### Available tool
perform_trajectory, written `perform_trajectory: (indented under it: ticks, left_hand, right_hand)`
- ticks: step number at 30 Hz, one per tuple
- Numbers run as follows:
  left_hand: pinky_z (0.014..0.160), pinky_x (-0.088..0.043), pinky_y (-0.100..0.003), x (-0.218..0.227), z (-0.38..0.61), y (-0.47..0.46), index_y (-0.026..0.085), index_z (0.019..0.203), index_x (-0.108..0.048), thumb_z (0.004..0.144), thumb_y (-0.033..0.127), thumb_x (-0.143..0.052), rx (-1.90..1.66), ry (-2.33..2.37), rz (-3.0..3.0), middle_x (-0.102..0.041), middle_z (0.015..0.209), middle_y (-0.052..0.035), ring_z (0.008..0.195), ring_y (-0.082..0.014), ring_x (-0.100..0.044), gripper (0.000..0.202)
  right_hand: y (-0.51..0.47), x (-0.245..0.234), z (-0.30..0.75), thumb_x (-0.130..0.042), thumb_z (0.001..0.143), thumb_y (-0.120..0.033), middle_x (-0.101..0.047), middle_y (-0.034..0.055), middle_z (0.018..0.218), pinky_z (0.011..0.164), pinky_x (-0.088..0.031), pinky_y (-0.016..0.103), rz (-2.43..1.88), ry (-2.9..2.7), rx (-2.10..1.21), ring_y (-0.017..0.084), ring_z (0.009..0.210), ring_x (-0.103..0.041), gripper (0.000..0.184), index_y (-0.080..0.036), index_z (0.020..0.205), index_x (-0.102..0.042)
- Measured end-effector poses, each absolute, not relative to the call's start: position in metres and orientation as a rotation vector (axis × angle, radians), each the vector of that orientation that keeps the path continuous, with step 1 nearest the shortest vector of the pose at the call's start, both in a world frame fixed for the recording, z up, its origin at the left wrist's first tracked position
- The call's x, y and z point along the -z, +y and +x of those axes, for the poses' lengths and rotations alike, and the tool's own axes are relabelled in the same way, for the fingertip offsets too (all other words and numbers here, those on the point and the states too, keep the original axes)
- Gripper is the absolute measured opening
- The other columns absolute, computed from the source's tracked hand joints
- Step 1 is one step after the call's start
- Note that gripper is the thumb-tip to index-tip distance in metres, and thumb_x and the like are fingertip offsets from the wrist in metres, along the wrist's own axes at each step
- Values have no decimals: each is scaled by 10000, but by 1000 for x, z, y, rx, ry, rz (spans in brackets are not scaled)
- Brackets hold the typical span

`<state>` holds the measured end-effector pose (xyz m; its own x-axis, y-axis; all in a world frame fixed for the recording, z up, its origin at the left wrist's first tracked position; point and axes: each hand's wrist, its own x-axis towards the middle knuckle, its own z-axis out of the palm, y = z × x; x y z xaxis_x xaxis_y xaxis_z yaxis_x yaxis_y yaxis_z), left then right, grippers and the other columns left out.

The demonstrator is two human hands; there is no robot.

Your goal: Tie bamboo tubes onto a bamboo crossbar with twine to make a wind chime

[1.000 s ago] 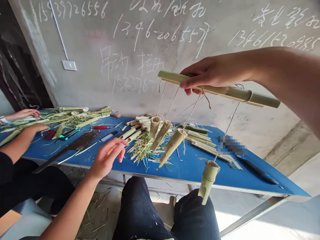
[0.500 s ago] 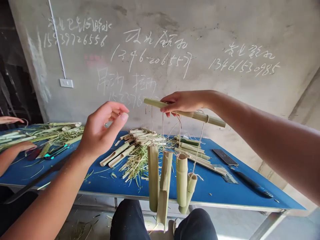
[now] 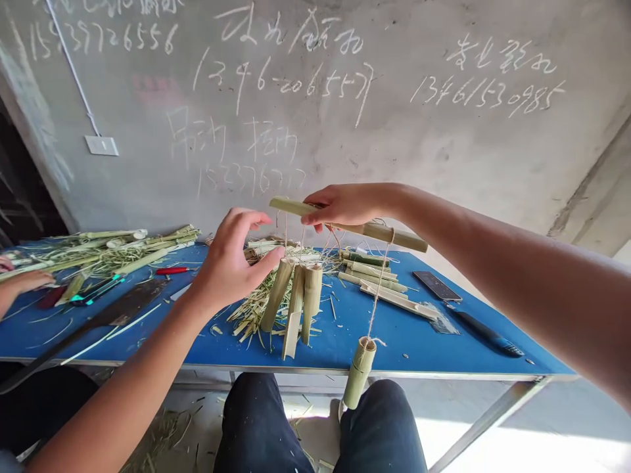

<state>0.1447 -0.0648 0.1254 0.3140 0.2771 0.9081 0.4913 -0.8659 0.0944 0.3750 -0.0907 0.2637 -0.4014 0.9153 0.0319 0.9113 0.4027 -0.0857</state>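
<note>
A concrete wall [image 3: 345, 151] covered in chalked numbers and characters rises behind a blue worktable [image 3: 394, 348], with the person's dark-trousered knees [image 3: 266, 427] below its near edge. On the table's left lie a heap of green bamboo stalks [image 3: 113, 253] and a large cleaver [image 3: 118, 312], with a co-worker's hand [image 3: 29, 281] near the stalks. On the right lie bamboo strips [image 3: 379, 279] and a dark-handled knife [image 3: 486, 333]. Above the table's middle, the right hand [image 3: 345, 205] pinches a bamboo crossbar [image 3: 394, 238] between thumb and fingers, and bamboo tubes hang from it on twine [image 3: 377, 295]. Three tubes [image 3: 293, 302] bunch together over a pile of straw [image 3: 251, 315], while a fourth tube [image 3: 359, 373] dangles alone past the near edge. The left hand [image 3: 231, 259] is open, its fingers spread and curved, with its thumb [image 3: 276, 257] at the top of the bunched tubes.
</note>
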Motion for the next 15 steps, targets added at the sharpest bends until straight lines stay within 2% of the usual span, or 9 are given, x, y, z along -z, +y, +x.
perform_trajectory:
  ticks: [2,6,9,15]
  left_hand:
    - [998,-558,-440,-127,148,-60,216,1246,-585,964,323,-674,1613,-674,-2341,-634,1246,-92,1129,-257,-648,314]
    - [902,-564,-411,-119,150,-64,229,1193,-603,992,284,-628,1770,-641,-2302,-658,1184,-72,1030,-232,-666,210]
    - [868,-554,-388,-102,150,-70,229,1142,-619,1002,251,-612,1796,-619,-2352,-665,1127,-55,985,-213,-660,142]
    - [834,-537,-341,-84,161,-76,218,1071,-636,1022,194,-579,1774,-540,-2503,-663,1041,-31,893,-166,-642,79]
  right_hand:
    - [-89,-265,374,-558,1073,-439,-692,33,865,712,-419,324,-1678,-2561,-74,177,765,-604,293,-208,920,-655]
    - [-86,-271,376,-566,1071,-451,-669,25,792,699,-427,332,-1680,-2534,-36,177,739,-602,320,-208,883,-655]
    - [-85,-273,378,-598,1057,-451,-696,34,832,686,-446,339,-1678,-2510,-54,183,748,-619,323,-206,861,-672]
    - [-92,-283,381,-588,1063,-403,-752,87,987,637,-563,314,-1585,-2217,-632,191,759,-681,274,-170,1042,-730]
